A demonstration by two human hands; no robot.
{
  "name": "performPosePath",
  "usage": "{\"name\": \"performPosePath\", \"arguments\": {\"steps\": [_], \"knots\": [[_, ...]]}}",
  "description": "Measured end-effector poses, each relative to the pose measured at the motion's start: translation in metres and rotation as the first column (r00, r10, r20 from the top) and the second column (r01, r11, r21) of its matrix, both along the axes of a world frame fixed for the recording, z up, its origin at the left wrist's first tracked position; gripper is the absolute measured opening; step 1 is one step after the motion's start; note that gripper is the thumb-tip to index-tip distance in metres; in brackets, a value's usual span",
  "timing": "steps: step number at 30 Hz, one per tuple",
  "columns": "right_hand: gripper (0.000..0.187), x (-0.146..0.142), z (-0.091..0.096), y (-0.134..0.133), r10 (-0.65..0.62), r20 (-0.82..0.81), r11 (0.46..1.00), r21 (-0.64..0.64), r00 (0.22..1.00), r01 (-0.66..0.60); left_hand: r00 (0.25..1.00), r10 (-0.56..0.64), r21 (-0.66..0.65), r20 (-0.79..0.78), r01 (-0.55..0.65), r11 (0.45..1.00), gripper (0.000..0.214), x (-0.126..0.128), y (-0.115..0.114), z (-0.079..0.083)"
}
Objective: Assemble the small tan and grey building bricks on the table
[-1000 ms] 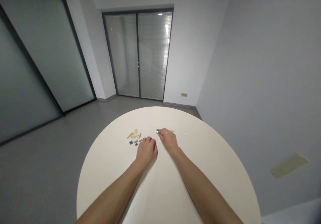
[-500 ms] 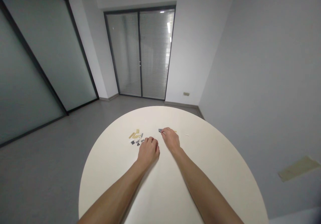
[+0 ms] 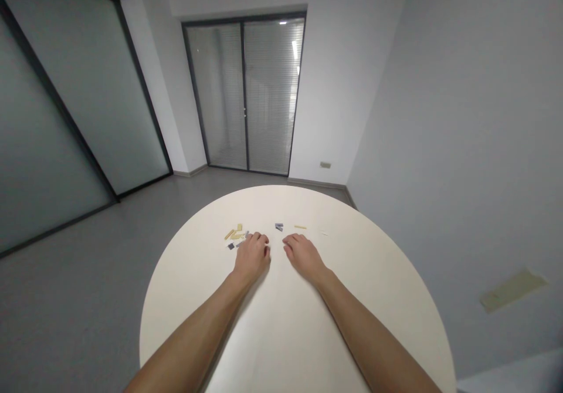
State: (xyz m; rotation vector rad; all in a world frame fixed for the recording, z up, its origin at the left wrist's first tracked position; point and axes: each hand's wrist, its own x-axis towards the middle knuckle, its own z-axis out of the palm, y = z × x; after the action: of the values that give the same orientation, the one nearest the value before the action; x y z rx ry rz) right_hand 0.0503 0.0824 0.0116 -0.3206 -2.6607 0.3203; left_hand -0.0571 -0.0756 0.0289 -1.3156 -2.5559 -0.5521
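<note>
Tan and grey building bricks (image 3: pixel 235 236) lie in a loose cluster at eleven o'clock from the left hand (image 3: pixel 251 258), whose curled fingers (image 3: pixel 257 239) reach the cluster's edge; whether they hold a piece, I cannot tell. The right hand (image 3: pixel 304 258) rests relaxed and half open, holding nothing visible. At its eleven o'clock sits a grey brick (image 3: pixel 278 227), at twelve a tan strip (image 3: pixel 300 226), and at one a white sliver (image 3: pixel 324 232). Everything rests on a round cream table (image 3: pixel 189 305), with a glass door (image 3: pixel 243 94) at twelve o'clock beyond.
</note>
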Motion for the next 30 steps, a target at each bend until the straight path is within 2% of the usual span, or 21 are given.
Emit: {"name": "performPosePath", "arguments": {"steps": [2, 5, 8, 21, 30], "knots": [[0.024, 0.012, -0.004, -0.001, 0.004, -0.057, 0.997, -0.076, 0.998, -0.008, 0.998, 0.063, -0.008, -0.003, -0.063, 0.998, 0.019, -0.007, -0.006, 0.006], [0.025, 0.027, -0.01, 0.001, 0.061, -0.088, 0.981, -0.18, 0.994, -0.076, 0.983, 0.182, -0.091, 0.02, -0.179, 0.98, 0.02, -0.017, -0.015, 0.013], [0.027, 0.036, -0.011, 0.003, 0.107, -0.084, 0.966, -0.229, 0.991, -0.124, 0.973, 0.223, -0.186, 0.059, -0.209, 0.96, 0.021, -0.022, -0.021, 0.016], [0.028, 0.039, -0.007, 0.0, 0.11, -0.096, 0.966, -0.224, 0.989, -0.129, 0.958, 0.263, -0.172, 0.116, -0.241, 0.955, 0.026, -0.033, -0.022, 0.011], [0.029, 0.039, -0.013, 0.004, 0.105, -0.094, 0.967, -0.223, 0.99, -0.124, 0.957, 0.288, -0.125, 0.048, -0.28, 0.952, 0.026, -0.034, -0.022, 0.009]]}}
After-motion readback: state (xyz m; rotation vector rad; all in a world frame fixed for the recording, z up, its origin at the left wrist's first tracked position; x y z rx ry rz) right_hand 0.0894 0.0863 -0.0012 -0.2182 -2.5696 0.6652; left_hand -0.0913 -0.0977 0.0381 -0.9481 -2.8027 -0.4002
